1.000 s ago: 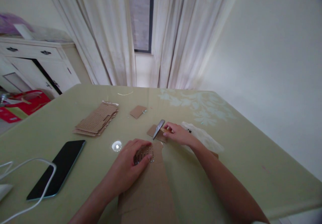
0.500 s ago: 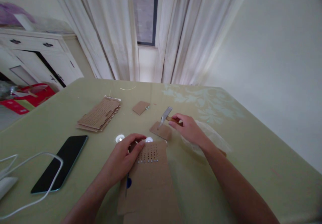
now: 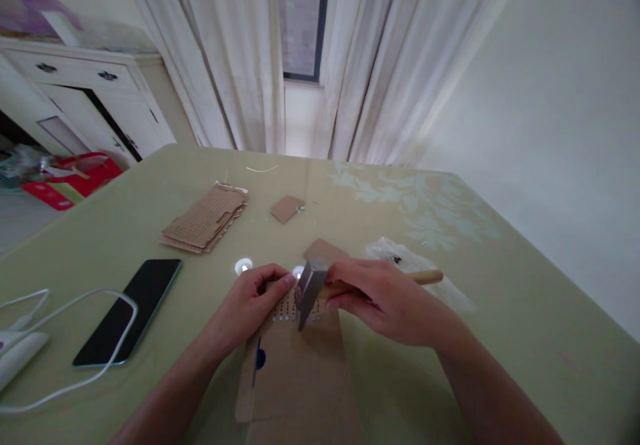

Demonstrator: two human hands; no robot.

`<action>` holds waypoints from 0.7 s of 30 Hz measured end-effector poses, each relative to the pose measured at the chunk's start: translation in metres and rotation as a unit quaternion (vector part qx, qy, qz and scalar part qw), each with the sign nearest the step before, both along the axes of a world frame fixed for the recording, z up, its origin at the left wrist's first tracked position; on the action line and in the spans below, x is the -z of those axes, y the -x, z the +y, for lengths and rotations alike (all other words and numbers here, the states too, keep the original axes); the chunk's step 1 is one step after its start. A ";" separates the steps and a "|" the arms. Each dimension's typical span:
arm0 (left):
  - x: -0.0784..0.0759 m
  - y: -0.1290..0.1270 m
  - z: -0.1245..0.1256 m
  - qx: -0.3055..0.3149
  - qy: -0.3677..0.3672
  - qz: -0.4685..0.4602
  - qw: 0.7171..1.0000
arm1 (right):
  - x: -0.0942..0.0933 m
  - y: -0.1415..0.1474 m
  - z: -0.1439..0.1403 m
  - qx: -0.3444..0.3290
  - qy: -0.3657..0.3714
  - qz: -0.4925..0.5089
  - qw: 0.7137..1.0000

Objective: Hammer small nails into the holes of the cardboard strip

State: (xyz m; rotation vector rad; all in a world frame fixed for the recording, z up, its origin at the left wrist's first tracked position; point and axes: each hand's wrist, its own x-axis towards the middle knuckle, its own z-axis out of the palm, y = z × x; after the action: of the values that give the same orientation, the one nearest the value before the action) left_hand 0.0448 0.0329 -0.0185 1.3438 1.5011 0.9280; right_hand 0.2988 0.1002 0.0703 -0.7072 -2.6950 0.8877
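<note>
On the green worktop a long strip of brown cardboard lies near the person, running from the near edge away toward the middle, with rows of small pale dots across its far end. The left hand rests on the far left corner of that strip, fingers curled and pressed down on the card beside the dotted rows. The right hand is closed around the wooden handle of a small hammer, whose handle sticks out to the right past the fist; its grey metal head hangs just over the dotted end of the strip, and whether it touches the card cannot be told. Just beyond the hammer head lies a small cardboard scrap, and another small piece lies farther off. To the far left of these sits a stack of perforated cardboard pieces. A dark phone lies at the left, with a white cable looping over its near end. A clear plastic bag lies to the right, under the hammer's handle.
</note>
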 end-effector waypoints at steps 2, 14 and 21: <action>-0.001 -0.001 0.000 -0.006 -0.004 0.001 1.000 | 0.000 0.001 -0.001 -0.003 -0.006 -0.006 1.000; 0.000 -0.001 -0.001 -0.011 -0.016 -0.002 1.000 | 0.006 0.007 -0.006 -0.005 -0.041 0.003 0.999; 0.000 -0.002 0.001 -0.014 -0.036 0.002 0.999 | 0.009 0.013 -0.012 0.000 -0.039 0.012 0.999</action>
State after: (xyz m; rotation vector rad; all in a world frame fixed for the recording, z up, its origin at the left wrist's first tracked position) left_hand 0.0463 0.0334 -0.0184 1.3796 1.5052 1.0072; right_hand 0.2860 0.0884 0.0609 -0.6756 -2.6929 0.7812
